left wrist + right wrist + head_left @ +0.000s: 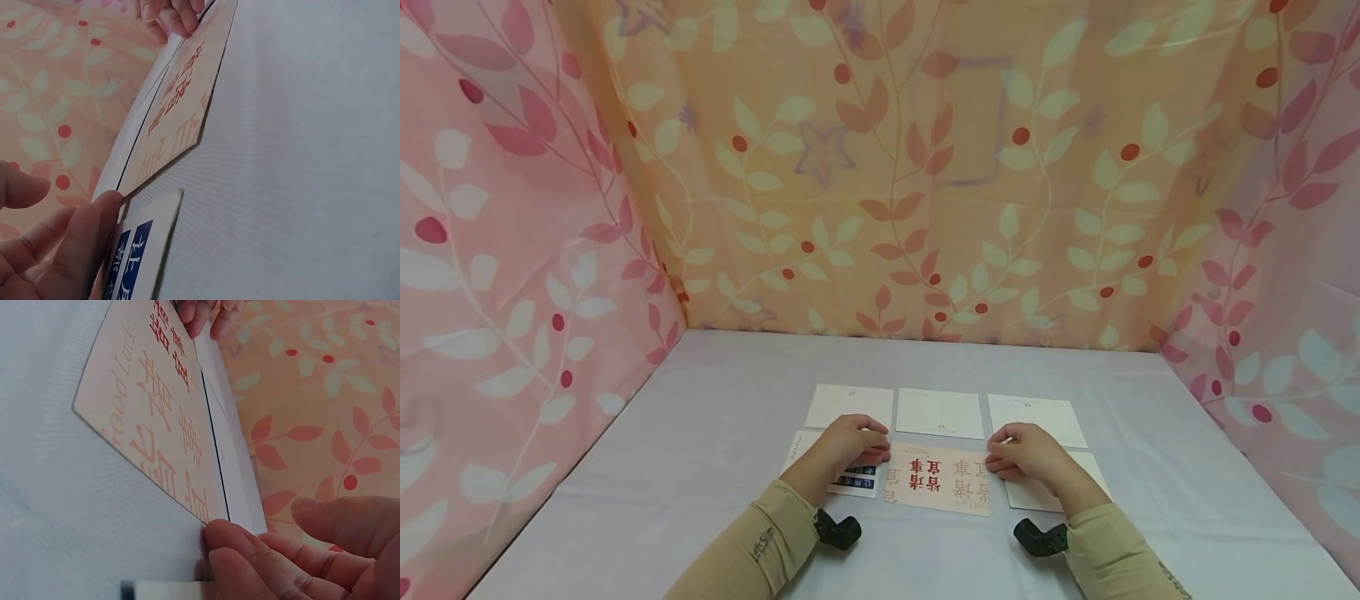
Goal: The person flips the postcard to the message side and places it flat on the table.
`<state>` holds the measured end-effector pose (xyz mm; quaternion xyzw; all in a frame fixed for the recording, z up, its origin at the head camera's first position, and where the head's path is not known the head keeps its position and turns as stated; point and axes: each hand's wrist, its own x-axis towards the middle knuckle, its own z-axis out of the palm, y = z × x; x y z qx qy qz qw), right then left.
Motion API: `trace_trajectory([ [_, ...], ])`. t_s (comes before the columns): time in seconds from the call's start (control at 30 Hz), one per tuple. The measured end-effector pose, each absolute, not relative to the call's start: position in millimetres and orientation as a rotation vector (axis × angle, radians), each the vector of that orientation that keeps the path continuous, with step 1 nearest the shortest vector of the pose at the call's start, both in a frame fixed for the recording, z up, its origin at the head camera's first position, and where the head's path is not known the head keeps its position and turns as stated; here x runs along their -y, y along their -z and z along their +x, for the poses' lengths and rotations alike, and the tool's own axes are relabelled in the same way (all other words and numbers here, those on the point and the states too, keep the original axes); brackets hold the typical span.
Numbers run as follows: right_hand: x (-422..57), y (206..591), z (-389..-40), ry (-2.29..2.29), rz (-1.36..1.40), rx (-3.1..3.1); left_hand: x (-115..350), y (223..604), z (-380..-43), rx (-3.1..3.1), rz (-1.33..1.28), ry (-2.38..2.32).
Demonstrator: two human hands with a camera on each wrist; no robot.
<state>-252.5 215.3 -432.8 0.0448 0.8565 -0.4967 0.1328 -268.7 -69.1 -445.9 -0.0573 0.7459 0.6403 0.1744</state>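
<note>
A peach card [937, 477] printed with red characters lies flat on the table, in the middle of the near row. At its left far corner rest the fingertips of my left hand [848, 442], the thumb held apart in the left wrist view. My right hand [1028, 454] touches the right far corner the same way, its thumb [340, 522] clear of the card. Beneath the left hand is a card with dark blue blocks [856, 482], partly hidden. A white card [1030, 493] lies partly covered under the right hand.
Three white cards form the far row: left [850, 406], middle [939, 414] and right [1036, 419]. A white cloth covers the table [737, 375]. Patterned curtains [925, 167] close off the back and both sides. A black device [838, 530] sits at the left wrist, another [1041, 537] at the right.
</note>
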Motion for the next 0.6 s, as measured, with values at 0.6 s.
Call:
trace_trajectory([
  [0.6, -215.1, 432.5, -251.4, 1.445, 0.117, -2.497, 62.9, 448.1, -268.1, -2.203, -0.129, -1.722],
])
